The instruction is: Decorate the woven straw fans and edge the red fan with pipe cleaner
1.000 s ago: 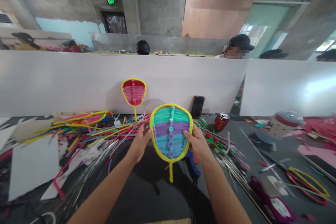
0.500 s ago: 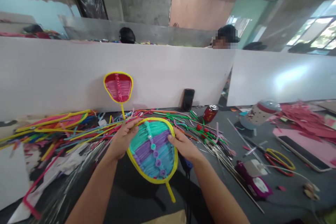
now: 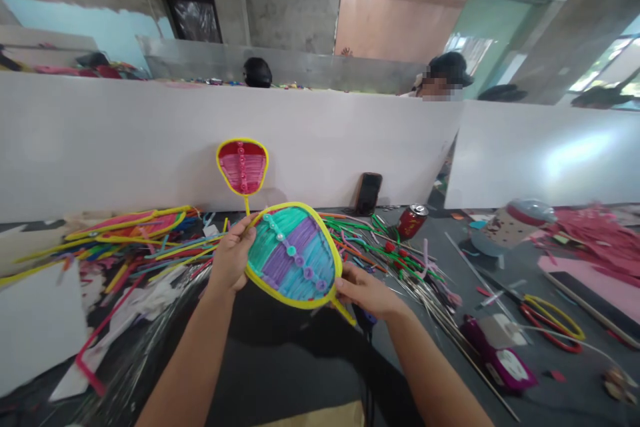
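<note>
Between my hands, raised above the dark table, is a hand fan (image 3: pixel 273 263) made of pipe cleaners, with a yellow rim and green, purple and blue bands. A diagonal row of small rosettes and beads crosses its face. My left hand (image 3: pixel 234 250) pinches the upper left rim. At the lower right, close to where the short yellow handle starts, my right hand (image 3: pixel 365 290) grips the rim. The handle points down and right. Behind it, a smaller red and pink fan (image 3: pixel 243 167) with a yellow rim stands upright against the white partition.
Loose pipe cleaners (image 3: pixel 170 247) lie across the table's back. A phone (image 3: pixel 369 193) leans on the partition (image 3: pixel 320 140), near a red can (image 3: pixel 413 221). Scissors (image 3: pixel 553 320), a purple device (image 3: pixel 500 353) and a tumbler (image 3: pixel 515 227) are at right. Two people's heads show beyond the partition.
The fan has turned counterclockwise, its handle swinging to the right and up. My right hand has moved down the rim toward the handle. The whole view has shifted slightly.
</note>
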`<state>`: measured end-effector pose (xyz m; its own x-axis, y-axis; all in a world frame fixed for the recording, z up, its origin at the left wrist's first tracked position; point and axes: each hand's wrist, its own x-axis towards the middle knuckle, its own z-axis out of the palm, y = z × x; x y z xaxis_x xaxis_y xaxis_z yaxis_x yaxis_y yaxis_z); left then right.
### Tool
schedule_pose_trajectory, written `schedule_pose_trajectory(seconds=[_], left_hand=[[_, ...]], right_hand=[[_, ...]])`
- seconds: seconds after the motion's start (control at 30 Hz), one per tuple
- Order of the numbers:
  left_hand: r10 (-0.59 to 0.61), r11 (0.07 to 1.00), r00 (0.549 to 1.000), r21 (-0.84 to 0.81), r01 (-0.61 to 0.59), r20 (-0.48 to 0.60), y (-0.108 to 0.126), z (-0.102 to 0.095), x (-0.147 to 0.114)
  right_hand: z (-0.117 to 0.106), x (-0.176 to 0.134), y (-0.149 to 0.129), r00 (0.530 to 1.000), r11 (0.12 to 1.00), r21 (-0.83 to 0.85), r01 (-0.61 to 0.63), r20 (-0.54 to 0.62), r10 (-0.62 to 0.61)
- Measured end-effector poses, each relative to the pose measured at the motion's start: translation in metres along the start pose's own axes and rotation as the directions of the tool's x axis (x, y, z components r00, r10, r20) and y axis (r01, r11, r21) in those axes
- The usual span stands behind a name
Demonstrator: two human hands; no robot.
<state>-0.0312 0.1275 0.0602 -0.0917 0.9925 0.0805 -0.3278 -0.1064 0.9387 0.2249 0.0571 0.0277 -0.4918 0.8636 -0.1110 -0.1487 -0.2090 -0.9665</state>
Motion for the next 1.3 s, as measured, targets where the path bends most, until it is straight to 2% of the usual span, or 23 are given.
schedule_pose_trajectory(seconds=[0.13, 0.23, 0.33, 0.4, 0.5, 0.57, 0.63, 0.73, 0.8, 0.93, 1.07, 1.17, 1.3], left_hand=[[0.032, 0.999, 0.999, 0.005, -0.032, -0.036, -0.001, 0.003, 0.002], [0.02, 1.0, 1.0, 0.009, -0.02, 0.02, 0.001, 0.013, 0.002], [0.014, 0.999, 0.993, 0.028, -0.018, 0.114, 0.01, 0.029, 0.001], [0.067, 0.997, 0.982, 0.035, -0.075, 0.178, 0.021, 0.04, -0.001], [0.18, 0.979, 0.953, 0.047, -0.197, 0.244, 0.033, 0.048, -0.008], [0.189, 0.968, 0.948, 0.112, -0.223, 0.256, 0.035, 0.047, -0.017], [0.128, 0.957, 0.959, 0.222, -0.186, 0.253, 0.03, 0.04, -0.028], [-0.001, 0.916, 0.966, 0.388, -0.102, 0.257, 0.015, 0.023, -0.047], [-0.068, 0.883, 0.967, 0.467, -0.056, 0.246, 0.004, 0.01, -0.059], [-0.122, 0.81, 0.975, 0.586, -0.011, 0.187, -0.016, -0.015, -0.081], [-0.057, 0.712, 0.986, 0.699, -0.068, 0.154, -0.038, -0.05, -0.1], [-0.012, 0.653, 0.991, 0.752, -0.093, 0.133, -0.056, -0.08, -0.111], [0.028, 0.503, 0.997, 0.861, -0.074, 0.069, -0.073, -0.11, -0.12]], right_hand=[[-0.001, -0.023, 0.005, 0.988, 0.99, 0.024, -0.137, 0.078, 0.134], [0.002, -0.038, 0.014, 0.985, 0.983, 0.075, -0.17, 0.008, 0.17], [0.008, -0.051, 0.02, 0.992, 0.992, 0.107, -0.07, -0.097, 0.081], [0.008, -0.06, 0.02, 0.985, 0.99, 0.135, 0.027, -0.172, -0.003], [0.001, -0.075, 0.008, 0.941, 0.976, 0.149, 0.156, -0.323, -0.101], [-0.011, -0.084, -0.006, 0.884, 0.967, 0.117, 0.225, -0.442, -0.152], [-0.03, -0.092, -0.023, 0.792, 0.957, 0.053, 0.287, -0.575, -0.205], [-0.069, -0.098, -0.046, 0.616, 0.936, -0.048, 0.348, -0.741, -0.267], [-0.101, -0.097, -0.057, 0.442, 0.936, -0.139, 0.324, -0.852, -0.279], [-0.161, -0.089, -0.065, 0.298, 0.945, -0.173, 0.277, -0.92, -0.256], [-0.203, -0.073, -0.054, 0.209, 0.968, -0.149, 0.204, -0.959, -0.192], [-0.223, -0.059, -0.04, 0.186, 0.984, -0.103, 0.144, -0.974, -0.129], [-0.241, -0.04, -0.026, 0.161, 0.993, -0.052, 0.106, -0.984, -0.069]])
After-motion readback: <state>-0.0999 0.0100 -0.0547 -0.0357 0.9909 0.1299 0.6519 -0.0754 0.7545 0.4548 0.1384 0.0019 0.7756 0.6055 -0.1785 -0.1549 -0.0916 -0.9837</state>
